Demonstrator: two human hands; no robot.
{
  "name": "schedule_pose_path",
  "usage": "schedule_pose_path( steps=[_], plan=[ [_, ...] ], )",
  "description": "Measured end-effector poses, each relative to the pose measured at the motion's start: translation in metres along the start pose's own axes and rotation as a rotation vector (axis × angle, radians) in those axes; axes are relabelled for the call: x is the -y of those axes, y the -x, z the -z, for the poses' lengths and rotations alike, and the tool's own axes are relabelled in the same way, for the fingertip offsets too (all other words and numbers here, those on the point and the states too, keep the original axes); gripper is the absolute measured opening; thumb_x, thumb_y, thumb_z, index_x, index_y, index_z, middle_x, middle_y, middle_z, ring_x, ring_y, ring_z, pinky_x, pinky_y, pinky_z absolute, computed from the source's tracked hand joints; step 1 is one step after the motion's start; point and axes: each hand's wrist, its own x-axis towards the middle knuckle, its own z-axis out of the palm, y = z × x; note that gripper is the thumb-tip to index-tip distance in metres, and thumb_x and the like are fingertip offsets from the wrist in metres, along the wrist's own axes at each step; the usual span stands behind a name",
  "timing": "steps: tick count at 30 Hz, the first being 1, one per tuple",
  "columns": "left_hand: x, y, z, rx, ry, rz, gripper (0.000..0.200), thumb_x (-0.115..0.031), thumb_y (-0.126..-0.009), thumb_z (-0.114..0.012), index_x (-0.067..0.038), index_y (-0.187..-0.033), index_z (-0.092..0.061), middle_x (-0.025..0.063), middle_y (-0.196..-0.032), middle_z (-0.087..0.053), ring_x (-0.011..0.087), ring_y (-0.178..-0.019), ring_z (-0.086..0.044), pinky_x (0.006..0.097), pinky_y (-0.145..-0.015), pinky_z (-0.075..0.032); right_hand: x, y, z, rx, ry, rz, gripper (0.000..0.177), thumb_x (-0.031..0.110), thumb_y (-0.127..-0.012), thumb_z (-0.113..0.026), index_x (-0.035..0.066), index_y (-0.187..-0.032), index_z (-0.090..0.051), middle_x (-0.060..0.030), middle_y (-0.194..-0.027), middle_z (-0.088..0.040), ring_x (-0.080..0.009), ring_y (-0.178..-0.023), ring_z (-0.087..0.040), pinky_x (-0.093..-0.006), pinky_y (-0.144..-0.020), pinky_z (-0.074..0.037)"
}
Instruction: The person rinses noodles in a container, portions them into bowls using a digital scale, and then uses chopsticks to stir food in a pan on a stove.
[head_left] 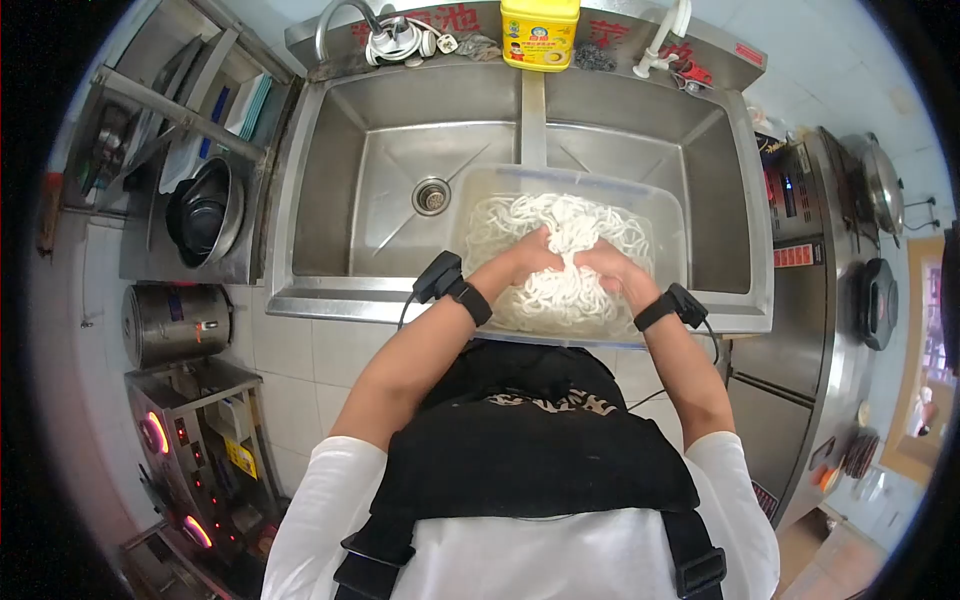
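A mass of thick white noodles (570,225) lies in a clear plastic tub (665,215), in cloudy liquid. My left hand (535,258) reaches in from the left, its fingers closed on a clump near the middle. From the other side my right hand (612,268) grips the same clump, its thumb close to the left hand. Part of the clump is raised between the two hands, and the rest spreads around them. The fingertips are partly hidden by noodles. A black strap with a small device sits on each wrist.
The tub rests across the front of a steel double sink (350,270), over the divider. A drain (432,196) shows in the left basin. A yellow jug (540,35) and taps stand at the back. Pans (205,215) sit left; a steel refrigerator (790,350) stands right.
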Motion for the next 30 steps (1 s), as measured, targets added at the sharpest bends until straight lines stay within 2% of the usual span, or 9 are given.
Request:
schedule_pose_path(
  steps=[7,9,12,15,18,21,24,26,30],
  plan=[
    [-0.019,0.027,0.001,0.094,0.146,-0.206,0.034,-0.006,-0.068,-0.06,-0.001,-0.1,-0.054,0.0063,-0.092,-0.058,0.0137,-0.082,-0.054,0.0264,-0.069,-0.044,0.025,0.036,-0.016,-0.071,-0.228,0.197,0.028,0.006,-0.075,-0.055,0.0,-0.103,-0.052,-0.0047,-0.089,-0.058,-0.0123,-0.076,-0.056,-0.0256,-0.063,-0.046],
    [-0.027,0.038,-0.004,0.057,0.067,-0.391,0.039,-0.023,-0.072,-0.064,0.004,-0.099,-0.054,0.01,-0.092,-0.058,0.0174,-0.084,-0.054,0.0287,-0.072,-0.044,0.036,0.045,-0.018,-0.072,-0.216,0.218,0.027,0.009,-0.076,-0.056,0.001,-0.102,-0.052,-0.0048,-0.089,-0.058,-0.0119,-0.076,-0.056,-0.0256,-0.062,-0.046],
    [-0.066,0.083,-0.001,-0.008,-0.357,-0.094,0.041,-0.031,-0.075,-0.061,0.002,-0.099,-0.054,0.0133,-0.09,-0.058,0.0216,-0.085,-0.054,0.0299,-0.075,-0.042,0.057,0.06,-0.024,-0.244,0.024,0.233,0.026,0.01,-0.076,-0.057,0.0,-0.1,-0.053,-0.003,-0.088,-0.057,-0.0086,-0.071,-0.053,-0.0229,-0.064,-0.044],
    [-0.033,0.077,0.014,0.051,-0.729,-0.03,0.043,-0.026,-0.071,-0.062,-0.002,-0.105,-0.052,0.0194,-0.1,-0.054,0.0292,-0.097,-0.05,0.0334,-0.081,-0.04,0.053,0.073,0.007,-0.074,0.401,0.163,0.037,0.012,-0.076,-0.059,-0.001,-0.108,-0.048,-0.0054,-0.097,-0.055,-0.011,-0.083,-0.051,-0.0244,-0.073,-0.042],
    [-0.009,0.096,0.044,-0.019,-0.842,-0.333,0.061,-0.025,-0.064,-0.067,-0.001,-0.114,-0.042,0.0237,-0.106,-0.048,0.0348,-0.107,-0.041,0.0363,-0.086,-0.037,0.052,0.098,0.015,-0.132,0.483,0.203,0.053,0.018,-0.072,-0.063,-0.002,-0.116,-0.04,-0.0123,-0.11,-0.048,-0.0194,-0.098,-0.046,-0.0298,-0.085,-0.037],
    [0.025,0.068,0.063,0.016,-0.872,-0.219,0.075,-0.025,-0.056,-0.072,-0.001,-0.117,-0.036,0.0268,-0.109,-0.044,0.0374,-0.111,-0.036,0.0371,-0.089,-0.035,0.018,0.087,0.045,-0.256,1.102,0.037,0.068,0.024,-0.067,-0.067,-0.003,-0.12,-0.033,-0.0198,-0.121,-0.039,-0.0295,-0.109,-0.039,-0.0353,-0.093,-0.029],
    [0.047,0.046,0.035,0.069,-1.021,-0.097,0.073,-0.021,-0.054,-0.071,-0.003,-0.116,-0.036,0.0294,-0.103,-0.047,0.0408,-0.105,-0.04,0.0393,-0.087,-0.036,-0.034,0.057,0.029,-0.213,1.263,0.091,0.071,0.025,-0.062,-0.069,-0.004,-0.117,-0.037,-0.0257,-0.116,-0.042,-0.0381,-0.105,-0.041,-0.0364,-0.092,-0.031],
    [0.07,0.023,0.019,0.042,-0.949,-0.149,0.068,-0.02,-0.056,-0.069,-0.003,-0.114,-0.038,0.0284,-0.1,-0.049,0.0401,-0.102,-0.043,0.04,-0.085,-0.037,-0.008,0.037,-0.008,0.085,1.472,-0.165,0.063,0.022,-0.062,-0.067,-0.004,-0.113,-0.042,-0.0258,-0.111,-0.046,-0.0365,-0.103,-0.043,-0.0351,-0.091,-0.034],
    [0.019,0.033,-0.005,0.093,-0.569,-0.495,0.038,-0.015,-0.069,-0.055,0.0,-0.104,-0.048,0.0212,-0.102,-0.052,0.0346,-0.092,-0.05,0.0386,-0.08,-0.04,-0.044,-0.012,-0.004,0.123,0.899,0.496,0.04,0.015,-0.066,-0.062,-0.001,-0.102,-0.051,-0.0181,-0.105,-0.053,-0.0298,-0.098,-0.049,-0.0346,-0.085,-0.038]
  ],
)
